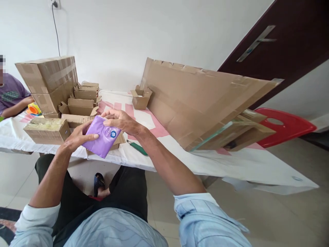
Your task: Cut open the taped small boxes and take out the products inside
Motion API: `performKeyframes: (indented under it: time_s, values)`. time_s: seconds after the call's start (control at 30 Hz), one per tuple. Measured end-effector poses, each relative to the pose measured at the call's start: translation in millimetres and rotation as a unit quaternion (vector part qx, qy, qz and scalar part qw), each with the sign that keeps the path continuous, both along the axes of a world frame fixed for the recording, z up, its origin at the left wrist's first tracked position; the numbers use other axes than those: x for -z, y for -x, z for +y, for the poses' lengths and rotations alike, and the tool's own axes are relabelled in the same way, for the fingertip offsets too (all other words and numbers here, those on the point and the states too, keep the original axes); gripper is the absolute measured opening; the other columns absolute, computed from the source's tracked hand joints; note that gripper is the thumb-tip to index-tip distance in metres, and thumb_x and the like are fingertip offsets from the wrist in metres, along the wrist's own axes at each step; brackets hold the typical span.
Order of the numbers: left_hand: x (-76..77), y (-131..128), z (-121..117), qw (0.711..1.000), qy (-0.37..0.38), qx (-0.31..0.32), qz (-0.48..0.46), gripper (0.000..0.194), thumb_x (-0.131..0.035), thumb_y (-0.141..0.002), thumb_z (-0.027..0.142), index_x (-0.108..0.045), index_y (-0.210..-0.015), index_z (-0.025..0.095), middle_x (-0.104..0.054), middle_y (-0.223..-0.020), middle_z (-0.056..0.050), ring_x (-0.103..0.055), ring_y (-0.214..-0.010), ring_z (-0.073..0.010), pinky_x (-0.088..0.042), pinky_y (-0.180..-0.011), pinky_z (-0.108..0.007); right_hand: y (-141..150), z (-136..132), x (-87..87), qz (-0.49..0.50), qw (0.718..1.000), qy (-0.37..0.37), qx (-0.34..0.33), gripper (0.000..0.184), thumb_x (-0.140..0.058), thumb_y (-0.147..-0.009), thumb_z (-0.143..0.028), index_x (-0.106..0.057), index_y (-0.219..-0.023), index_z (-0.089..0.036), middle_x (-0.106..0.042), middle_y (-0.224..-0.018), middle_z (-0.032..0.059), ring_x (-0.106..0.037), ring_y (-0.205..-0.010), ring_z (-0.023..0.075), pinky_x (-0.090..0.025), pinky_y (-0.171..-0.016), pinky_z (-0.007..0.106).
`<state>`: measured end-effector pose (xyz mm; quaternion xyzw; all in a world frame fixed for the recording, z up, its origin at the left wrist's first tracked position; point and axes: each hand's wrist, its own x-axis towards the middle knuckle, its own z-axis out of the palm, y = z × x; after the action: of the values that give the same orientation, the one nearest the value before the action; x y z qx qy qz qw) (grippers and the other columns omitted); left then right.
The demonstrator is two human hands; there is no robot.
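A purple plastic pack with a round blue logo, which looks like a pack of tissues (101, 139), is held tilted above the table's near edge. My left hand (78, 135) grips its left side, thumb on the front face. From the upper right, my right hand (120, 120) holds the same pack by its top edge, with the thumb across the front. Partly hidden behind the pack is a small cardboard box (120, 140). A green utility knife (137, 148) lies on the cloth just right of the pack. To the left rests a taped carton (47, 130).
Several open cartons (81, 107) stand in a row behind my hands, beside stacked sealed boxes (53, 75). A small open box (141, 97) is farther back. A large cardboard sheet (203, 99) leans at the right, near a red chair (285, 127). Another person (12, 91) sits at far left.
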<state>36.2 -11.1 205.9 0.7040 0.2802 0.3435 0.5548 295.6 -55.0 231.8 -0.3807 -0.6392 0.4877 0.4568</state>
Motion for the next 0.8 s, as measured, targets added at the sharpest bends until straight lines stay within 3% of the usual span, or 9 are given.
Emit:
performKeyframes:
  time_s: [0.13,0.27,0.43,0.6,0.8]
  values:
    - [12.4,-6.6,-11.7,0.996,0.041,-0.054,-0.051,0.074,-0.109,-0.061,0.055,-0.088,-0.124,0.021,-0.088,-0.115,-0.011,-0.081,-0.108,-0.0395,-0.064,-0.086,-0.042,4.3,0.5,17.0,0.057,0.998,-0.007,0.036,0.067,-0.091,-0.088,-0.077,-0.073,-0.125,-0.025,-0.079,-0.111,0.005,-0.073,-0.089,0.0215,-0.061,-0.071,0.031]
    - [27.9,-16.8,-21.0,0.971,0.079,-0.131,-0.184,0.073,-0.109,-0.061,0.048,-0.082,-0.122,0.019,-0.086,-0.116,-0.01,-0.081,-0.105,-0.034,-0.065,-0.09,-0.04,14.5,-3.4,44.9,0.129,0.991,-0.002,0.038,0.089,-0.081,-0.088,-0.093,-0.065,-0.149,-0.029,-0.078,-0.136,0.0096,-0.077,-0.118,0.0301,-0.069,-0.092,0.041]
    - [40.4,-27.6,-16.1,0.935,0.094,-0.19,-0.283,0.079,-0.111,-0.057,0.044,-0.075,-0.124,0.021,-0.084,-0.117,-0.009,-0.08,-0.105,-0.0286,-0.064,-0.096,-0.041,25.7,-2.0,69.0,0.089,0.996,-0.002,0.021,0.09,-0.099,-0.08,-0.07,-0.066,-0.154,-0.03,-0.075,-0.154,0.0112,-0.069,-0.144,0.0358,-0.062,-0.12,0.051]
    - [38.1,-12.6,-4.0,0.943,0.074,-0.21,-0.249,0.084,-0.113,-0.052,0.044,-0.073,-0.123,0.022,-0.082,-0.106,-0.005,-0.078,-0.091,-0.0243,-0.059,-0.079,-0.033,15.2,11.1,64.1,0.037,0.999,-0.022,0.0,0.077,-0.098,-0.08,-0.055,-0.075,-0.148,-0.026,-0.079,-0.15,0.0108,-0.07,-0.143,0.0373,-0.06,-0.122,0.055]
    - [33.2,4.9,-3.6,0.971,0.111,-0.135,-0.164,0.071,-0.112,-0.051,0.04,-0.079,-0.11,0.018,-0.085,-0.1,-0.006,-0.076,-0.085,-0.0234,-0.06,-0.078,-0.034,5.8,20.5,69.6,0.052,0.997,-0.018,0.052,0.072,-0.097,-0.081,-0.062,-0.078,-0.141,-0.027,-0.08,-0.147,0.0112,-0.071,-0.141,0.0366,-0.062,-0.118,0.052]
